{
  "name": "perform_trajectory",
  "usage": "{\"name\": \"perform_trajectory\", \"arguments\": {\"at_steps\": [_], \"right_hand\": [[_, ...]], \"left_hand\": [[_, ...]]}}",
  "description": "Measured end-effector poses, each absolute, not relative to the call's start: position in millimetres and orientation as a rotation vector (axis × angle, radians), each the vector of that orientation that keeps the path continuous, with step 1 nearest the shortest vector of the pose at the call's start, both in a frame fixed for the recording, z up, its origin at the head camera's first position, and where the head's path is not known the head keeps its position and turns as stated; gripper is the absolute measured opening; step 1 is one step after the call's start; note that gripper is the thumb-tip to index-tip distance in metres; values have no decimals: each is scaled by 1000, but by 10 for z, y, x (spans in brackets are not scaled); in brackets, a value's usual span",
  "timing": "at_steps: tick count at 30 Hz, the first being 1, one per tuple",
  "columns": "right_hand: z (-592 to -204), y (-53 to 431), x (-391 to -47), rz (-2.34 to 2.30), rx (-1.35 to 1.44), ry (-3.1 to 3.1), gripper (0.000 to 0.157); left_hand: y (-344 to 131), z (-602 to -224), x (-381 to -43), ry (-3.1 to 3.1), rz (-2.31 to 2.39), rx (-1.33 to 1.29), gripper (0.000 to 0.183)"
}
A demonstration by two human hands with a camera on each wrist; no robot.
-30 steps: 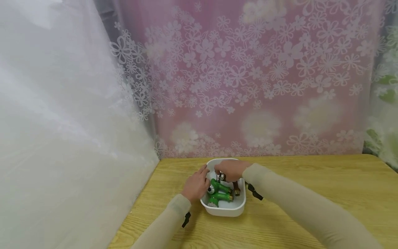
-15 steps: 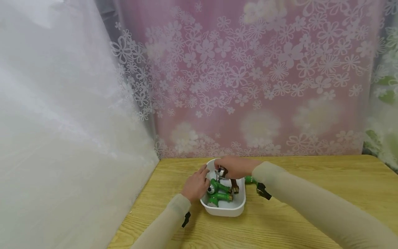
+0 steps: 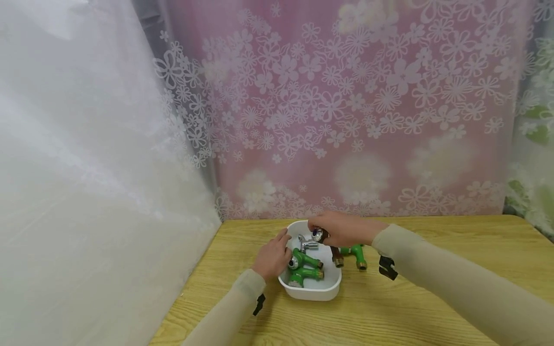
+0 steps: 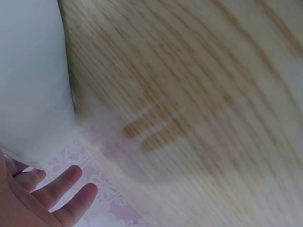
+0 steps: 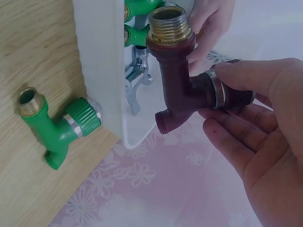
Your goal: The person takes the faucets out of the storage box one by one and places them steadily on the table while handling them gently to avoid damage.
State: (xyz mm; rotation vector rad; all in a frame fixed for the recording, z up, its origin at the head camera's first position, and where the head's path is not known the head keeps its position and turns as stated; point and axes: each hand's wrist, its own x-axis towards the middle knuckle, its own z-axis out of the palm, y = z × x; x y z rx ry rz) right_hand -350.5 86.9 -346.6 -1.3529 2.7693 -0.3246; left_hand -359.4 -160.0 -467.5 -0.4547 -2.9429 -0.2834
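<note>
My right hand [image 3: 342, 228] grips a dark brown-red water tap [image 5: 177, 80] by its ribbed knob, thumb on one side and fingers on the other. The tap, with a brass threaded end, hangs over the right side of a white tub [image 3: 313, 294]. At the tub's left rim my left hand [image 3: 272, 257] holds the wall, thumb on the inner side; two of its fingers [image 4: 78, 203] stretch out past the tub. Inside the tub lie a chrome tap [image 3: 309, 245] and two green taps, one upper [image 3: 306, 260] and one lower [image 3: 308, 273].
Another green tap [image 3: 359, 254] lies on the wooden table [image 3: 415, 269] just right of the tub, partly behind my right hand. A pink flowered curtain [image 3: 368, 120] hangs along the table's back edge. White sheeting [image 3: 86, 168] closes off the left side.
My right hand has moved right and slightly up, carrying the brown-red tap to the tub's right rim. The chrome tap and the green tap on the table are more exposed. My left hand stays put.
</note>
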Motion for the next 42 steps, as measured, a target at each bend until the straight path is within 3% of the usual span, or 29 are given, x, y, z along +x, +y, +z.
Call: {"name": "perform_trajectory", "arguments": {"at_steps": [25,42], "right_hand": [[-3531,1534,-3345,-359,-1301,2817,36],[-3896,1891,-3547,-355,-1256,2827,31]], "left_hand": [[-1622,-4668,-3601,-2936,-296,-480,46],[-1621,-4681,-3619,-2952,-284,-485,47]]}}
